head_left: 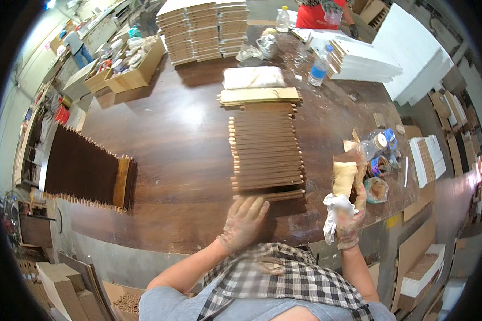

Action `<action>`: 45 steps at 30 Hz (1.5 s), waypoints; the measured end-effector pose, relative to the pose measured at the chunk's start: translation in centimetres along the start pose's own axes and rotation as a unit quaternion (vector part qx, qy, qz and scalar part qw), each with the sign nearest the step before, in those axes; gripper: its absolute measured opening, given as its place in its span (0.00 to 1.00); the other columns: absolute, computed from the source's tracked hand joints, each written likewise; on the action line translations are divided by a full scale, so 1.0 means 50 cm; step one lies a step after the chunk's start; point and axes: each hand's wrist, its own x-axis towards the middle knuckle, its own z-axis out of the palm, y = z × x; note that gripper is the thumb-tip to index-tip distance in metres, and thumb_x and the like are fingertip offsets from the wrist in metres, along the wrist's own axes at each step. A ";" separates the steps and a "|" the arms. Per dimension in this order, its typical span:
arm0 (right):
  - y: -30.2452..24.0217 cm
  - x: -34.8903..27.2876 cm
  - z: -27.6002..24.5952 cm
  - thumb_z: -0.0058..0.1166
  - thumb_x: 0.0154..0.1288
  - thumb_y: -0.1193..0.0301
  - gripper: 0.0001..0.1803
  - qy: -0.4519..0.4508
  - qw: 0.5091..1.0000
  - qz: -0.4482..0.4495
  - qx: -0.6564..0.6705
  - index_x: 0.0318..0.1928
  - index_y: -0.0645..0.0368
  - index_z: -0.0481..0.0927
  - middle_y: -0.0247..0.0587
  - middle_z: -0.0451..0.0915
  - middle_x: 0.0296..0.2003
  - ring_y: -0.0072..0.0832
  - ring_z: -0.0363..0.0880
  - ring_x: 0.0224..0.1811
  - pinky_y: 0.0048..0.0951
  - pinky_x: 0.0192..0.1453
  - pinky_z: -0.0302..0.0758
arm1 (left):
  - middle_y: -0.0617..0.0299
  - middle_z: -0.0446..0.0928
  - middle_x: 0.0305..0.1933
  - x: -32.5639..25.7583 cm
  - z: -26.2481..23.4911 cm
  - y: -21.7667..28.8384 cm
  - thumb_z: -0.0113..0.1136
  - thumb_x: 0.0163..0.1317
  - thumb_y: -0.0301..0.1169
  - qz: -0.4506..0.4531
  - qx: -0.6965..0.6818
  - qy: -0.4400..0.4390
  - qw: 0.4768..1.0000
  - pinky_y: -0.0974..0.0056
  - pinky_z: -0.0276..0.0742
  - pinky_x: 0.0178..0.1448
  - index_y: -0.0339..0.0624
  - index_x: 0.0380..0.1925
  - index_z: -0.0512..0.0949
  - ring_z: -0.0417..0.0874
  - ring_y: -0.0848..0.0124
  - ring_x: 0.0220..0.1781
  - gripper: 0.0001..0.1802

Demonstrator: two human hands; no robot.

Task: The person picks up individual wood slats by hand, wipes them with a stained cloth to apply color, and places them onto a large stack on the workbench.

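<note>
My left hand (245, 220), in a thin stained glove, lies with fingers stretched out at the near end of a row of brown wooden slats (265, 144). Its fingertips meet the nearest slat, which stands a little apart from the others. Pale round pegs stick out from both ends of the slats. At the right, my gloved right hand (351, 231) is closed on a crumpled white cloth (339, 209). Just beyond that hand is a pale yellow pad (344, 179), beside a brown-stained wrapping; whether the hand touches the pad, I cannot tell.
More dark slats (85, 166) stand packed at the left. Beyond the middle row are pale strips (260, 96) and a white bundle (253, 77). Bottles (317, 67), jars (379, 166), stacked boards (203, 32) and a cardboard box (136, 69) surround the work area. A person in red stands opposite.
</note>
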 end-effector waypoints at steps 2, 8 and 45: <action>0.002 -0.006 -0.015 0.68 0.60 0.63 0.46 0.021 0.998 0.042 0.042 0.72 0.66 0.58 0.46 0.64 0.68 0.35 0.66 0.70 0.35 0.72 0.67 | 0.53 0.72 0.61 -0.014 0.011 0.005 0.63 0.54 0.32 0.005 -0.037 -0.055 0.998 0.50 0.68 0.66 0.43 0.54 0.78 0.72 0.57 0.63 0.24; 0.036 0.007 -0.028 0.69 0.59 0.62 0.48 0.000 0.991 0.068 0.116 0.72 0.65 0.57 0.45 0.63 0.69 0.35 0.64 0.71 0.36 0.73 0.64 | 0.52 0.76 0.51 0.054 0.009 0.022 0.65 0.53 0.36 -0.036 -0.013 -0.105 0.994 0.50 0.72 0.58 0.37 0.58 0.74 0.74 0.54 0.56 0.31; -0.102 0.101 0.158 0.70 0.52 0.71 0.33 -0.223 0.935 -0.096 -0.257 0.60 0.64 0.76 0.49 0.78 0.46 0.39 0.81 0.47 0.33 0.50 0.78 | 0.52 0.75 0.59 0.091 -0.086 0.033 0.30 0.79 0.54 -0.329 -0.726 0.144 0.587 0.60 0.74 0.62 0.36 0.69 0.61 0.77 0.67 0.56 0.35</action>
